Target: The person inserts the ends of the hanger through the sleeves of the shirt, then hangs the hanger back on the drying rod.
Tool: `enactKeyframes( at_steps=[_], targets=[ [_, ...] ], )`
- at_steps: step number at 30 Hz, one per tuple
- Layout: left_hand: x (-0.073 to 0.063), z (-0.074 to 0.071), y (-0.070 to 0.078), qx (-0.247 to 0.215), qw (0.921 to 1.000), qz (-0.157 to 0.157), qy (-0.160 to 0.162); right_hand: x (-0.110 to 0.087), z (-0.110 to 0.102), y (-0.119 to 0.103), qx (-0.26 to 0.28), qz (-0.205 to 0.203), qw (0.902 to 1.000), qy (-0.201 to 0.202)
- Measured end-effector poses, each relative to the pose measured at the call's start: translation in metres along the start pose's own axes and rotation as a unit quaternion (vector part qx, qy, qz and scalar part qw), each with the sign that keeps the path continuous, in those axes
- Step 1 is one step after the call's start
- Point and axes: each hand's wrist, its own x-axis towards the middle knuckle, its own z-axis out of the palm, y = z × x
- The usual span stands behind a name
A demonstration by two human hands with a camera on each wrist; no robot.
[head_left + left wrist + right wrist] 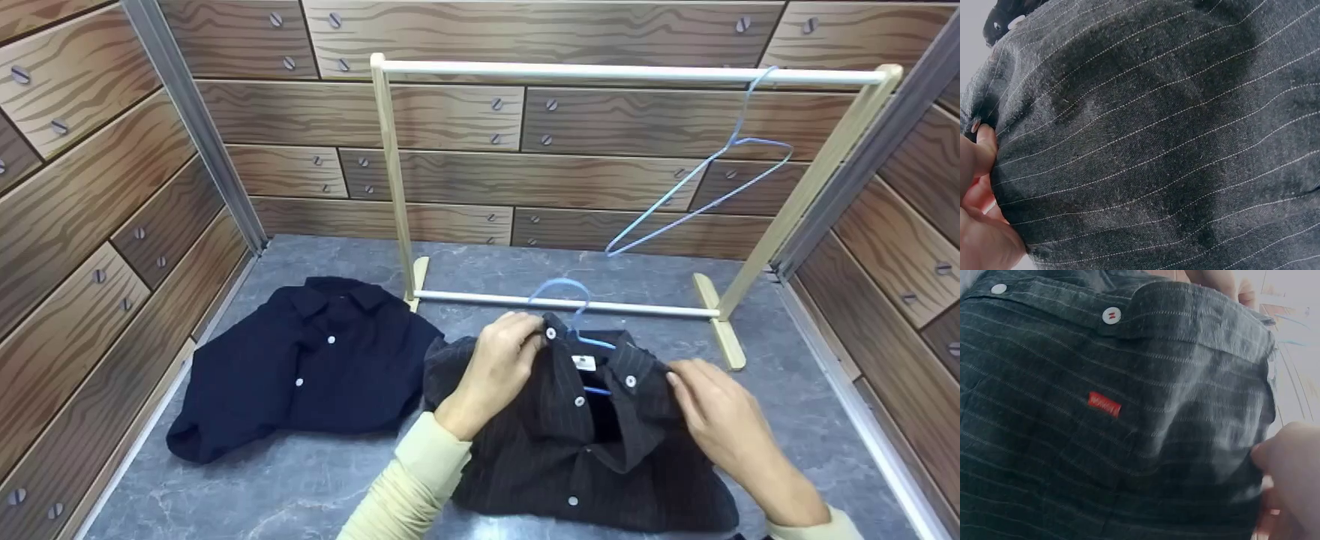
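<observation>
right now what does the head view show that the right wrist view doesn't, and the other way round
Only the head view shows the navy shirt, the pale left cuff and the clothes rack in full.
Only the right wrist view shows the red tag on the dark pinstriped shirt.
Both show that pinstriped shirt, white buttons on it, the right hand gripping its edge and, it seems, the left hand.

The black shirt (pixel 517 465) has thin white pinstripes, white buttons (pixel 573 501) and a red tag (pixel 1104 404), while the other shirt (pixel 360 390) is plain dark navy. Both hangers (pixel 670 196) are light blue, the rack (pixel 393 172) pale wood with white bars (pixel 600 71). Marbled grey covers the tabletop (pixel 315 480); brown wood-grain planks pattern the walls (pixel 450 176)
</observation>
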Motion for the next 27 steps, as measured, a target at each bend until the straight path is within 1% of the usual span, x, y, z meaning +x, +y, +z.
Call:
enactKeyframes(
  at_steps=[3, 6, 10, 16, 21, 24, 27],
  targets=[
    [0.003, -0.002, -0.001, -0.002, 1.0000, -0.007, 0.003, 0.001, -0.003, 0.002, 0.025, -0.033, 0.9989, 0.024],
    [0.007, -0.005, -0.004, -0.004, 0.9999, -0.015, 0.001, 0.005, -0.007, 0.002, 0.043, -0.069, 0.9950, 0.058],
    [0.014, -0.011, -0.007, 0.000, 0.9999, -0.010, -0.006, 0.012, -0.011, -0.002, 0.041, -0.089, 0.9904, 0.097],
    [0.033, -0.023, -0.011, 0.028, 0.9993, 0.025, 0.001, 0.021, -0.015, -0.010, 0.031, -0.067, 0.9896, 0.123],
    [0.053, -0.033, -0.015, 0.065, 0.9968, 0.047, 0.006, 0.031, -0.016, -0.018, 0.052, -0.053, 0.9877, 0.137],
    [0.068, -0.040, -0.016, 0.089, 0.9948, 0.050, 0.004, 0.042, -0.019, -0.024, 0.066, -0.052, 0.9861, 0.144],
    [0.084, -0.049, -0.016, 0.109, 0.9929, 0.047, -0.001, 0.056, -0.024, -0.030, 0.080, -0.042, 0.9845, 0.150]
  ],
)
